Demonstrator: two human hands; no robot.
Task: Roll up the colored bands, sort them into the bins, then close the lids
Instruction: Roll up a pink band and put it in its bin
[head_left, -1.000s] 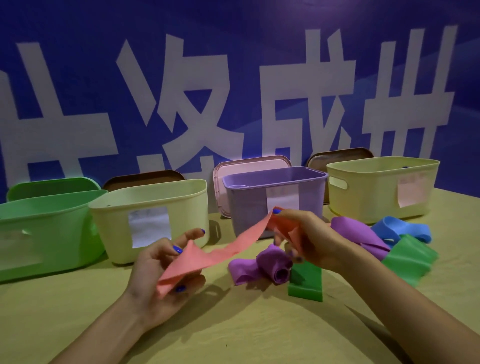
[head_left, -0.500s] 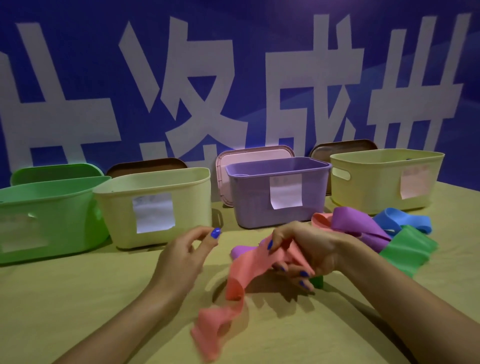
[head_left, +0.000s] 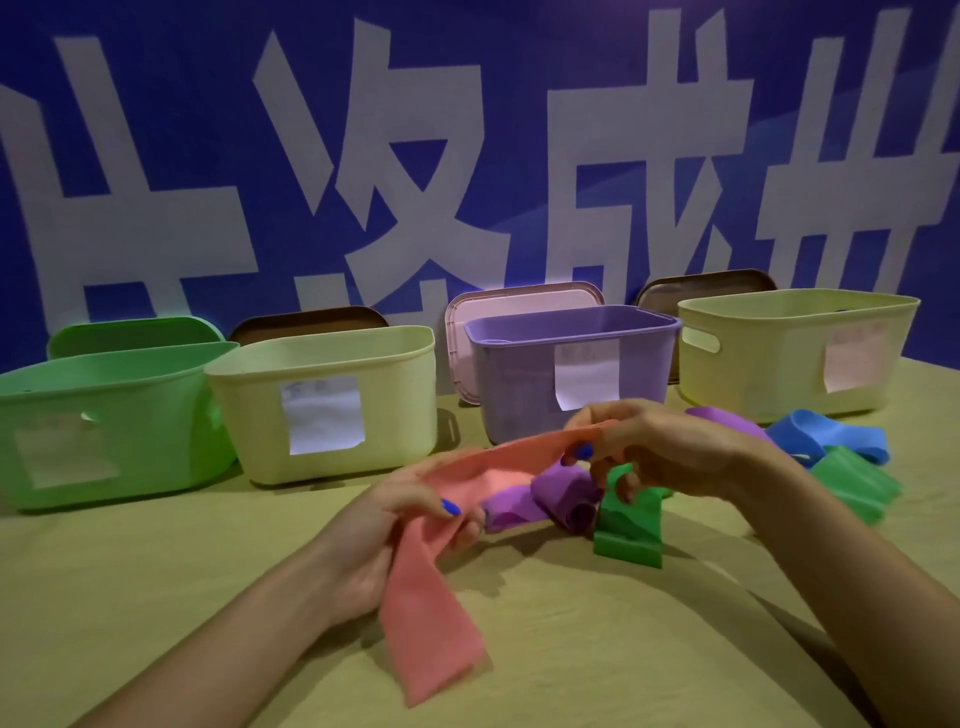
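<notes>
A salmon-pink band (head_left: 431, 587) stretches between my two hands above the table. My right hand (head_left: 660, 452) pinches its upper end. My left hand (head_left: 395, 525) grips it lower down, and the free tail hangs onto the tabletop. Behind the hands lie a partly rolled purple band (head_left: 561, 501) and a green band (head_left: 628, 530). More bands lie at the right: purple (head_left: 727, 421), blue (head_left: 826, 436) and green (head_left: 857, 483). Several open bins stand in a row: green (head_left: 104, 421), pale yellow (head_left: 332, 405), purple (head_left: 524, 379), and pale yellow (head_left: 779, 353).
Lids lean behind the bins against the blue banner wall: green (head_left: 135, 335), brown (head_left: 306, 322), pink (head_left: 498, 306), brown (head_left: 701, 283). White paper labels are stuck on the bin fronts. The olive tabletop (head_left: 623, 649) lies in front of my hands.
My left hand, which had let go of the pink band, has taken hold of it again below my right hand. The band now runs taut between both hands.
</notes>
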